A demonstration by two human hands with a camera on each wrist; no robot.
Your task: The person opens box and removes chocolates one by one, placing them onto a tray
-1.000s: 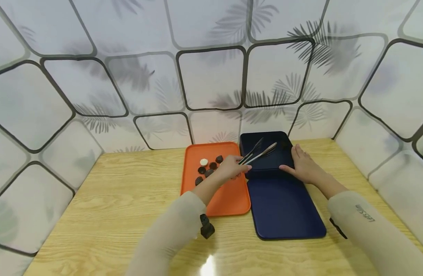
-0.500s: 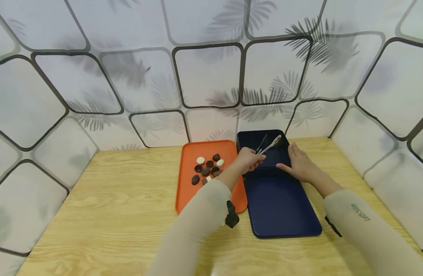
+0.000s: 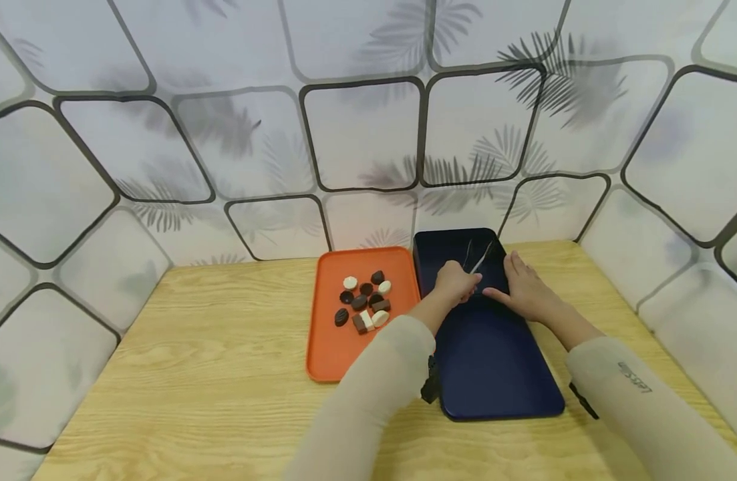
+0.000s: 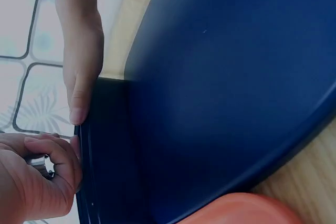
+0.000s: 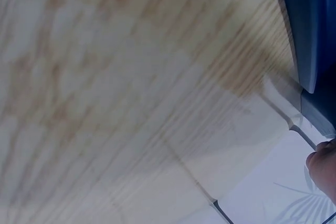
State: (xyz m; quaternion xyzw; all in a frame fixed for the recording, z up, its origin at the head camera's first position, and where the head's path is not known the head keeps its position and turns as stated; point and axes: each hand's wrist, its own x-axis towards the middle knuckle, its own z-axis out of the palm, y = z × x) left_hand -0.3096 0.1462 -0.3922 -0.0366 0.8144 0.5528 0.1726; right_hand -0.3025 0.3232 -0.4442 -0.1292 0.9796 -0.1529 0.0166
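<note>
In the head view, my left hand [image 3: 457, 282] holds a pair of metal tongs [image 3: 480, 259] over the front of the navy box [image 3: 433, 252], with the tips reaching down inside it. Whether anything sits between the tips is hidden. The left wrist view shows the fingers curled round the tongs [image 4: 38, 165]. My right hand [image 3: 532, 296] rests against the right side of the box, fingers extended along the wall and thumb at the front rim. An orange tray [image 3: 332, 357] on the left bears several dark, white and brown chocolates [image 3: 359, 302].
The navy lid [image 3: 494, 367] lies flat in front of the box, beside the orange tray. All of it stands on a wooden table [image 3: 224, 347]. A patterned wall covering [image 3: 368, 140] rises directly behind the box.
My left hand has moved right with the tongs, from above the orange tray to the box, and the tips have dropped into it. My right hand stays at the box's side.
</note>
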